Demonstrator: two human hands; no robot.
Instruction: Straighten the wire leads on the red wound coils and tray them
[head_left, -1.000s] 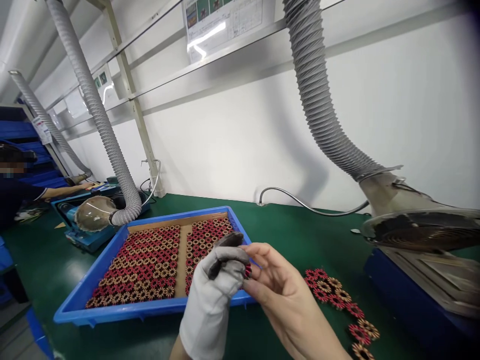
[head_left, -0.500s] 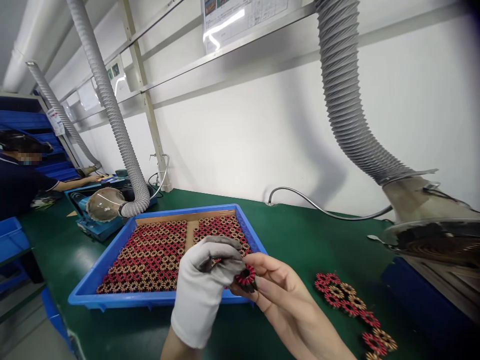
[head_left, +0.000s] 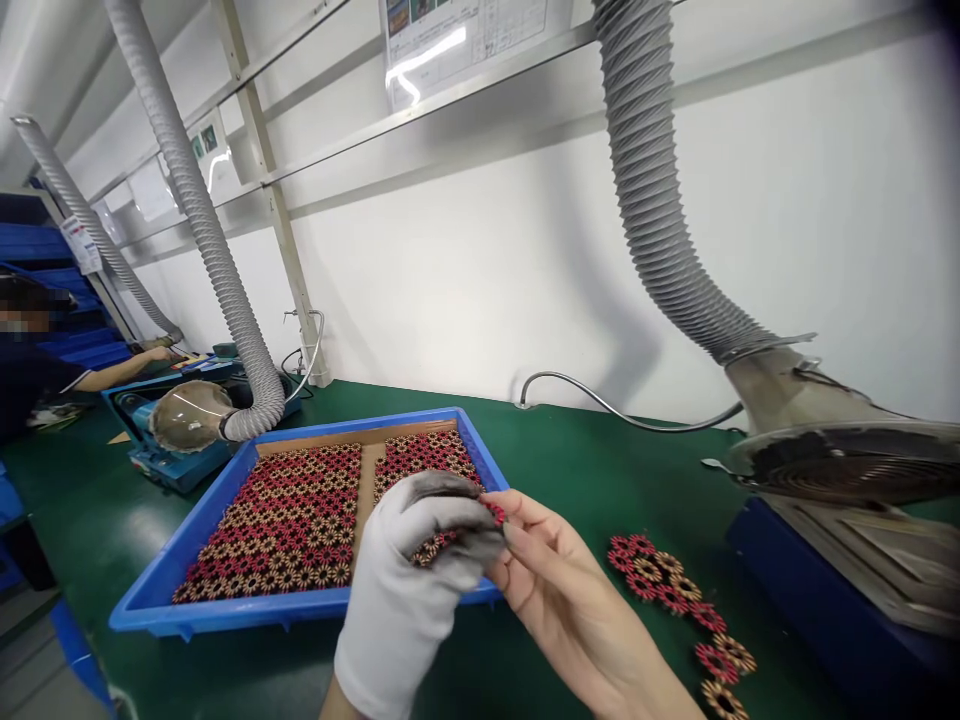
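Observation:
Over the front of the blue tray (head_left: 225, 615), my left hand (head_left: 420, 580), in a white glove with dark-stained fingers, pinches a red ring-shaped coil (head_left: 496, 513). The bare fingertips of my right hand (head_left: 562, 585) grip the coil's other side. Fingers cover most of the coil, leaving only a small red part in sight. Rows of red and copper-coloured ring coils (head_left: 292, 510) fill the tray in two blocks. To the right of my hands, several more coils (head_left: 671, 597) lie on the green bench in a loose chain.
A blue machine (head_left: 825, 590) under a grey suction hose (head_left: 652, 200) stands at the right. Another machine (head_left: 187, 420) with its hose is behind the tray at left. A metal cable (head_left: 622, 410) runs along the wall. At far left, a co-worker (head_left: 37, 370) reaches over the bench.
The gloved fingers have shifted over the coil, covering more of it, and its open face no longer shows. The whole view has turned slightly right.

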